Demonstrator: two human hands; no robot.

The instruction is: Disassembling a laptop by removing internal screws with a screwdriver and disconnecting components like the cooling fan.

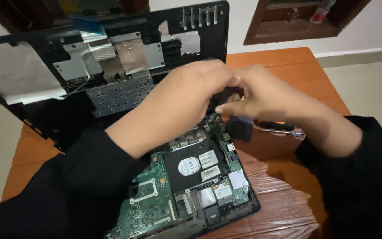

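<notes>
The left hand and right hand, fingers curled at frame centre, pinch something unseen above the opened laptop's green motherboard, where a slip could, I judge, tear connectors.

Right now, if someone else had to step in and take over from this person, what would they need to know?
Left hand: closed over the upper right corner of the opened laptop base, fingers curled; what it grips is hidden.
Right hand: meets the left at the same spot, thumb and forefinger pinched; anything between them is too small to tell.
Things: the laptop's top cover is lifted, underside facing up, with ribbon cable showing. Green mainboard and hard drive exposed. A small black fan and a screwdriver lie on the wooden table, right of the base.
Done: casing opened. Left: drive and mainboard remain seated.
</notes>
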